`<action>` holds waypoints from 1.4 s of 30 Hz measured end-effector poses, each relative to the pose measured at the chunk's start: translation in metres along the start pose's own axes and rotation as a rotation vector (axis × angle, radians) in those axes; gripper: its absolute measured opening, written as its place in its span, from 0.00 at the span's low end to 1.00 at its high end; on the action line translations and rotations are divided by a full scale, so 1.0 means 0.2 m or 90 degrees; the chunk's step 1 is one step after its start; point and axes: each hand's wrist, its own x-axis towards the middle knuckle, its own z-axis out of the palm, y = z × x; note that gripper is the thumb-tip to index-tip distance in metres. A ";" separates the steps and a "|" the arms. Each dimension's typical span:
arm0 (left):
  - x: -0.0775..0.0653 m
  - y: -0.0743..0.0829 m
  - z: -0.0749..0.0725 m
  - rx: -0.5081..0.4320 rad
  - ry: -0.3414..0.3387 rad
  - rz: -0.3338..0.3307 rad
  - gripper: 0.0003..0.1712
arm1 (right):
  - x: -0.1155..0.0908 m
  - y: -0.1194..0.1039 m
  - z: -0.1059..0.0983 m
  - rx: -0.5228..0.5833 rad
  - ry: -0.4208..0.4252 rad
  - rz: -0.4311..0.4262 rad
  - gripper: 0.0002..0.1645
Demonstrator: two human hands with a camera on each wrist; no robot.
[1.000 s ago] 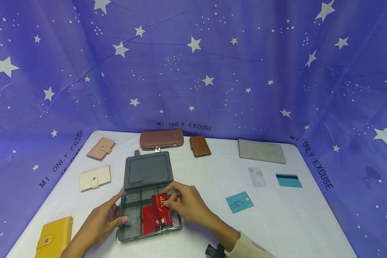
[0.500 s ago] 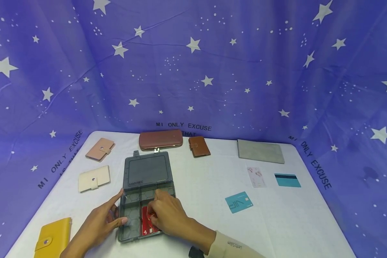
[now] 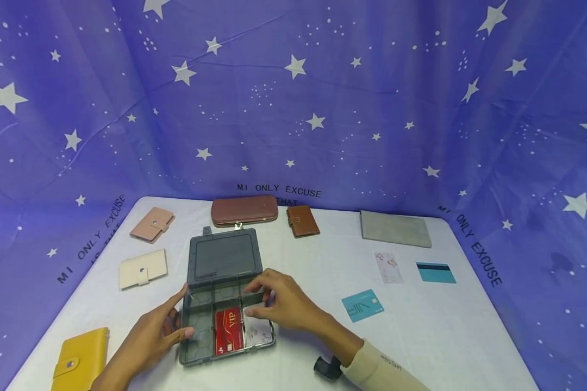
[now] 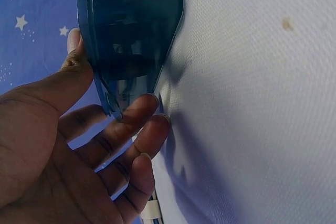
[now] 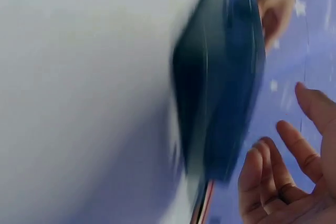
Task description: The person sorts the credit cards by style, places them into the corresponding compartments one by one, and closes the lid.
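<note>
A dark translucent compartment box (image 3: 198, 339) lies on the table with its lid (image 3: 225, 255) folded back. My left hand (image 3: 149, 336) grips the box's left wall, thumb over the rim; in the left wrist view the thumb and fingertips meet the box (image 4: 126, 30) at its corner. A red VIP card (image 3: 229, 331) lies in the front middle compartment. In the front right compartment is a pale patterned card (image 3: 258, 331), partly behind my right hand (image 3: 288, 301). That hand hovers over the box's right side, thumb and fingers apart with nothing between them; the right wrist view agrees.
Two teal cards (image 3: 363, 305) and a pale flowered card (image 3: 388, 267) lie on the right. Along the back are a maroon wallet (image 3: 244, 210), brown wallet (image 3: 303, 221) and grey wallet (image 3: 396, 228). Pink (image 3: 153, 224), cream (image 3: 143, 269) and yellow card holders (image 3: 80, 358) lie left.
My right hand has lowered the red card it pinched into the middle compartment, let go, and moved back up and right. My left hand stays on the box.
</note>
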 end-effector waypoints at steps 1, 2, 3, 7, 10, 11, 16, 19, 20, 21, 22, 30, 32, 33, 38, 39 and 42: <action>0.00 0.00 0.00 0.000 -0.002 0.000 0.52 | -0.01 0.03 -0.04 0.003 0.013 0.017 0.22; 0.00 0.00 0.00 0.001 -0.003 -0.001 0.52 | -0.02 0.05 -0.08 -0.002 0.025 0.036 0.22; 0.01 0.00 0.00 0.001 -0.005 -0.003 0.52 | -0.04 0.08 -0.12 -0.007 0.036 0.057 0.22; 0.01 0.00 0.00 0.005 -0.010 -0.012 0.53 | -0.12 0.22 -0.28 -0.037 0.075 0.134 0.25; 0.01 -0.01 -0.01 0.009 -0.009 -0.017 0.53 | -0.20 0.34 -0.42 -0.069 0.098 0.177 0.29; 0.01 -0.01 -0.01 0.010 -0.008 -0.018 0.53 | -0.22 0.38 -0.46 -0.084 0.107 0.191 0.29; 0.00 -0.01 -0.01 0.004 -0.004 -0.011 0.53 | -0.38 0.54 -0.68 -0.181 0.149 0.314 0.35; 0.00 -0.01 -0.01 0.003 -0.005 -0.013 0.52 | -0.48 0.61 -0.80 -0.232 0.165 0.388 0.38; 0.00 -0.01 -0.01 0.004 -0.005 -0.015 0.52 | -0.50 0.63 -0.83 -0.242 0.168 0.407 0.39; 0.00 -0.01 -0.01 0.004 -0.006 -0.018 0.52 | -0.52 0.65 -0.87 -0.249 0.171 0.424 0.40; 0.00 -0.01 -0.01 0.004 -0.007 -0.020 0.53 | -0.54 0.67 -0.89 -0.253 0.175 0.438 0.41; 0.00 -0.01 -0.01 0.005 -0.008 -0.019 0.53 | -0.59 0.74 -1.00 -0.248 0.152 0.474 0.41; 0.00 -0.01 -0.01 0.007 -0.005 -0.015 0.53 | -0.58 0.75 -1.00 -0.242 0.142 0.473 0.40; 0.00 -0.01 0.00 0.007 -0.004 -0.011 0.53 | -0.58 0.75 -1.00 -0.241 0.139 0.470 0.40; 0.00 -0.02 0.00 0.010 0.005 0.004 0.52 | -0.53 0.72 -0.96 -0.227 0.154 0.429 0.35; 0.00 -0.02 0.00 0.009 0.005 0.006 0.52 | -0.52 0.71 -0.95 -0.222 0.168 0.414 0.33; 0.01 -0.01 0.00 0.008 0.003 0.002 0.53 | -0.47 0.64 -0.88 -0.203 0.212 0.359 0.24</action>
